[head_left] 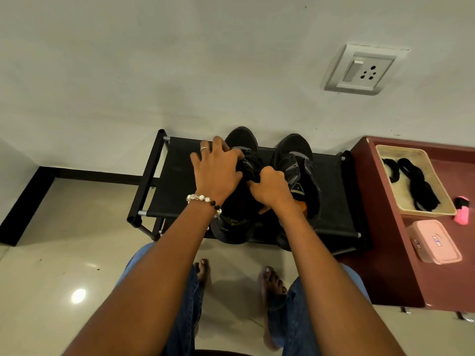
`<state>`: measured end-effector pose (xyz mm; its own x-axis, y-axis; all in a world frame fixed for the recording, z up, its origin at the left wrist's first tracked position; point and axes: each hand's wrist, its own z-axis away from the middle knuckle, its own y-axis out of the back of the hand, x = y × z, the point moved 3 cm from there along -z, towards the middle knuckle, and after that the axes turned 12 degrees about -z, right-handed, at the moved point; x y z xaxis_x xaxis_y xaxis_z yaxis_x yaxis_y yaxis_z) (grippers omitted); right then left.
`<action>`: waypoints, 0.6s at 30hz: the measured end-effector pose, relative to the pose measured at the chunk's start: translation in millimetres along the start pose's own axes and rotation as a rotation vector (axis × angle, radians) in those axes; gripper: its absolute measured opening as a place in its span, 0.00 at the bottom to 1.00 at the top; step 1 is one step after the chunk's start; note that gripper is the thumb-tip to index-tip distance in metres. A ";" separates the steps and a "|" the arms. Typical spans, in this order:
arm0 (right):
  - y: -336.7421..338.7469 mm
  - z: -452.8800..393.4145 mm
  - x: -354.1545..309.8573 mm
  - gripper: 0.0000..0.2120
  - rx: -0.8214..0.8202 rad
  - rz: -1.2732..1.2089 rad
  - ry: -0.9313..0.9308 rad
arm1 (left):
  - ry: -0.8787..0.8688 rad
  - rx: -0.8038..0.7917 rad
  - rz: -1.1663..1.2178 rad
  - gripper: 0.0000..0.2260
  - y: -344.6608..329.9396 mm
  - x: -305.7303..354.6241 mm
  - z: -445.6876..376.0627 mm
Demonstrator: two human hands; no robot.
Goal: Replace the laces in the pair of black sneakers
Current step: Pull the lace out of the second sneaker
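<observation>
Both forearms reach over a black fabric shoe rack (180,176). Left hand (217,170) curls over the left sneaker (240,142), right hand (270,188) pinches something dark there, probably lace. Right sneaker (295,152) sits beside it, toes pointing at the wall. Spare black laces (419,186) lie in a beige tray (437,173).

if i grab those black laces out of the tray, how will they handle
Likely floppy: the black laces lie in loose loops and bends in the tray. Probably light, being thin cord. The strands overlap in bundles, so lifting one may drag its neighbours or snag; taking a whole bundle seems safer.
</observation>
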<state>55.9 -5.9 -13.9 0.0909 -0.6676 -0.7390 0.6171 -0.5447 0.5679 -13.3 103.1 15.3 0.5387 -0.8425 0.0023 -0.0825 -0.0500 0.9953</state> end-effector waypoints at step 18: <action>-0.4 -0.3 1.0 0.12 -0.013 0.014 -0.020 | 0.671 -0.102 1.117 0.08 -8.6 -19.9 -4.3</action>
<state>56.0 -6.2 -14.9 0.0838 -0.6855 -0.7232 0.6259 -0.5285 0.5735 -19.8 122.6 7.1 0.5338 0.0295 0.8451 -0.7072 0.5635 0.4270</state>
